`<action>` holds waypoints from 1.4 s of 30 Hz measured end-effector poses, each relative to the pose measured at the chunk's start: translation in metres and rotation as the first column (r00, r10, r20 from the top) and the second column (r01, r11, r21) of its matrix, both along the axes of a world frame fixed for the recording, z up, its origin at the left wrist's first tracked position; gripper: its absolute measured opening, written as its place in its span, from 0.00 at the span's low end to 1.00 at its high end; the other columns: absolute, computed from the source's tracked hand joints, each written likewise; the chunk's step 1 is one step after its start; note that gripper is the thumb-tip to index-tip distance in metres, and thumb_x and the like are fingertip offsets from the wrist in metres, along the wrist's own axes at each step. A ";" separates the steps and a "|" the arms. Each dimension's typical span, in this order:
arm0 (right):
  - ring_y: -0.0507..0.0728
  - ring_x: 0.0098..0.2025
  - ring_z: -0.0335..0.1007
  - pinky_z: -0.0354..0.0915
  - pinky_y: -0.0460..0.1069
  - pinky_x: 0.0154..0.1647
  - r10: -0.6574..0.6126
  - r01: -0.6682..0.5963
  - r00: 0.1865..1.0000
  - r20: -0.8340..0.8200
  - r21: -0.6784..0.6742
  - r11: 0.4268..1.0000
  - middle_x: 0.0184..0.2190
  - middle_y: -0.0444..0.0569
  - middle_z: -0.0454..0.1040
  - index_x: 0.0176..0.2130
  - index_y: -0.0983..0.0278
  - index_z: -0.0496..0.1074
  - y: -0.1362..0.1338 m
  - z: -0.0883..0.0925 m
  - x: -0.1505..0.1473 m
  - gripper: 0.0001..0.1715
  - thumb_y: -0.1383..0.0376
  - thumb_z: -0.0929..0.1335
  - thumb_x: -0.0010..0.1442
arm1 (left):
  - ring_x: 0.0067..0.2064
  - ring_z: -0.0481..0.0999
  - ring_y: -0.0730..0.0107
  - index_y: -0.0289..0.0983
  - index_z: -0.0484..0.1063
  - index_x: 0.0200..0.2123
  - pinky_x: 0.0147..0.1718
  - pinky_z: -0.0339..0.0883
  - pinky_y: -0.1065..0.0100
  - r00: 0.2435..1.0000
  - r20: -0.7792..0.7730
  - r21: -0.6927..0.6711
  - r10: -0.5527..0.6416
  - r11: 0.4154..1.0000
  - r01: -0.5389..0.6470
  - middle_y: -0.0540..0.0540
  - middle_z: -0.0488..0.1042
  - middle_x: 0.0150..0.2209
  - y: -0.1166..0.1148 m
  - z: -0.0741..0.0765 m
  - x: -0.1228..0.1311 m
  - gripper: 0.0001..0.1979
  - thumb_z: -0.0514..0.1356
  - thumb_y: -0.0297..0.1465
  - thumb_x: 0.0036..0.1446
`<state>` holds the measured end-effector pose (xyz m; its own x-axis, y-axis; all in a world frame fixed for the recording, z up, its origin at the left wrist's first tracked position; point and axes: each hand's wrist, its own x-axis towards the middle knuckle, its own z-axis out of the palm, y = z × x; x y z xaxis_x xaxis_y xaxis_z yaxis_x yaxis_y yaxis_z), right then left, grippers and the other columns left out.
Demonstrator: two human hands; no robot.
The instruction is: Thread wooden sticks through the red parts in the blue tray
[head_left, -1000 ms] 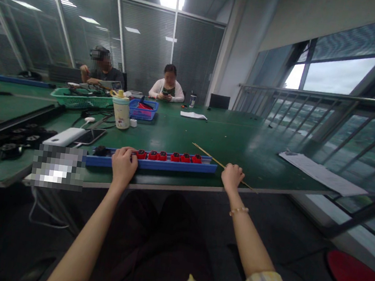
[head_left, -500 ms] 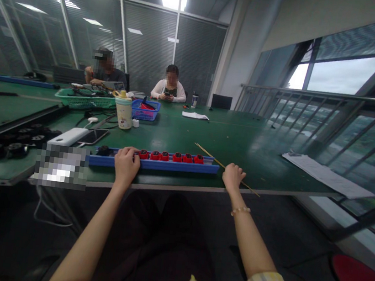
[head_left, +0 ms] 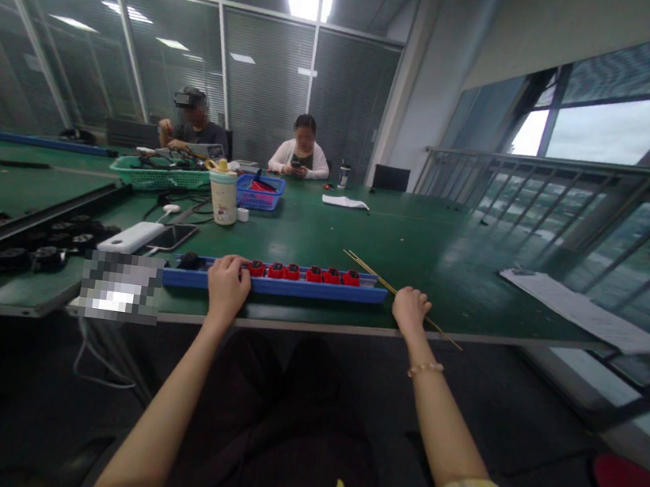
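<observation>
Six red blocks (head_left: 314,274) sit in a blue channel (head_left: 319,291) along the table's (head_left: 444,251) near edge; what remains undone is unclear. Left-hand (head_left: 228,288) fingers bend over its wall, grasp hidden; right-hand (head_left: 410,311) fingers curl over golden rods (head_left: 367,267), hold uncertain.

From my remote seat I see both arms stretched forward, forearms slanting slightly inward. My left hand (head_left: 228,288) turns its back upward, fingers bent over together. My right hand (head_left: 410,312), well apart from it, curls into a loose fist, wrist nearly straight.
</observation>
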<state>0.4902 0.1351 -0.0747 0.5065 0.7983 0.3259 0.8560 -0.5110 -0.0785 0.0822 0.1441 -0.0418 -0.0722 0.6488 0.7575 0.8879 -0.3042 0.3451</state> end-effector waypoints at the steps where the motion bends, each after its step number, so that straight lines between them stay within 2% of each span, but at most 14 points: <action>1: 0.70 0.53 0.66 0.59 0.58 0.49 0.003 -0.003 1.000 0.008 0.002 1.000 0.48 0.75 0.71 0.51 0.80 0.70 0.000 0.000 -0.001 0.22 0.74 0.56 0.63 | 0.47 0.71 0.53 0.38 0.75 0.38 0.48 0.62 0.55 1.000 0.002 0.000 -0.004 1.000 0.004 0.41 0.76 0.43 0.000 0.000 0.000 0.12 0.51 0.29 0.58; 8: 0.68 0.52 0.68 0.58 0.58 0.49 0.023 -0.023 0.999 0.030 0.011 1.000 0.46 0.72 0.72 0.49 0.78 0.71 -0.003 0.001 -0.003 0.24 0.75 0.52 0.65 | 0.47 0.71 0.54 0.38 0.75 0.38 0.48 0.62 0.56 1.000 0.002 -0.002 -0.005 1.000 0.005 0.41 0.75 0.42 -0.003 0.002 0.000 0.12 0.51 0.28 0.58; 16: 0.69 0.51 0.69 0.59 0.56 0.47 -0.045 0.036 0.997 0.071 0.124 0.992 0.46 0.72 0.73 0.48 0.79 0.71 -0.010 0.001 -0.009 0.24 0.75 0.52 0.66 | 0.47 0.71 0.54 0.38 0.75 0.38 0.48 0.62 0.55 1.000 0.007 -0.009 -0.013 1.000 0.013 0.41 0.75 0.43 -0.003 0.003 0.001 0.13 0.51 0.28 0.58; 23: 0.65 0.47 0.74 0.59 0.54 0.45 0.020 -0.022 1.000 0.023 0.072 0.997 0.42 0.69 0.76 0.49 0.77 0.70 -0.012 0.004 -0.008 0.22 0.75 0.53 0.66 | 0.47 0.71 0.55 0.37 0.75 0.38 0.48 0.62 0.56 1.000 -0.004 -0.007 0.002 1.000 -0.002 0.41 0.76 0.42 -0.003 0.003 0.001 0.13 0.51 0.28 0.58; 29: 0.67 0.48 0.73 0.58 0.54 0.44 0.025 -0.023 0.999 -0.021 0.095 0.995 0.44 0.67 0.75 0.48 0.71 0.71 -0.012 0.002 -0.006 0.22 0.60 0.56 0.71 | 0.46 0.71 0.55 0.37 0.75 0.38 0.47 0.62 0.57 1.000 -0.013 0.000 0.013 1.000 -0.013 0.42 0.76 0.42 -0.004 0.004 0.001 0.12 0.51 0.28 0.58; 32: 0.65 0.47 0.73 0.58 0.54 0.42 0.046 -0.041 0.997 -0.055 0.093 0.995 0.44 0.64 0.75 0.47 0.68 0.72 -0.012 0.000 -0.003 0.20 0.62 0.56 0.70 | 0.46 0.71 0.55 0.37 0.75 0.37 0.47 0.62 0.57 1.000 -0.010 0.007 0.012 1.000 -0.012 0.42 0.76 0.42 -0.004 0.004 0.001 0.12 0.51 0.28 0.58; 35: 0.62 0.44 0.73 0.56 0.52 0.40 0.075 -0.065 0.995 -0.070 0.147 0.987 0.43 0.61 0.75 0.45 0.67 0.73 -0.012 -0.001 0.000 0.18 0.64 0.57 0.70 | 0.46 0.71 0.54 0.37 0.75 0.37 0.46 0.62 0.57 1.000 -0.004 0.014 0.007 1.000 -0.007 0.42 0.76 0.42 -0.003 0.003 0.001 0.12 0.51 0.27 0.58; 37: 0.61 0.42 0.73 0.55 0.51 0.38 0.116 -0.099 0.991 -0.060 0.237 0.967 0.42 0.59 0.76 0.43 0.66 0.74 -0.012 -0.002 0.002 0.18 0.65 0.57 0.70 | 0.46 0.71 0.54 0.38 0.75 0.37 0.46 0.62 0.56 1.000 -0.001 0.016 0.000 1.000 0.000 0.41 0.76 0.42 -0.003 0.003 0.000 0.12 0.51 0.27 0.58; 39: 0.60 0.40 0.72 0.54 0.51 0.36 0.182 -0.157 0.983 -0.035 0.363 0.918 0.41 0.57 0.77 0.43 0.65 0.74 -0.011 0.000 0.002 0.18 0.64 0.57 0.70 | 0.46 0.71 0.54 0.38 0.75 0.37 0.46 0.63 0.56 1.000 0.008 0.020 -0.003 1.000 0.003 0.41 0.76 0.42 -0.002 0.002 -0.001 0.12 0.51 0.28 0.58; 42: 0.59 0.40 0.71 0.54 0.50 0.37 0.339 -0.293 0.941 0.021 0.555 0.779 0.41 0.54 0.77 0.42 0.64 0.73 -0.008 0.007 -0.003 0.18 0.62 0.57 0.70 | 0.46 0.71 0.54 0.38 0.74 0.38 0.46 0.63 0.56 1.000 0.002 0.027 -0.013 1.000 0.013 0.41 0.76 0.41 -0.001 0.001 -0.002 0.11 0.51 0.28 0.58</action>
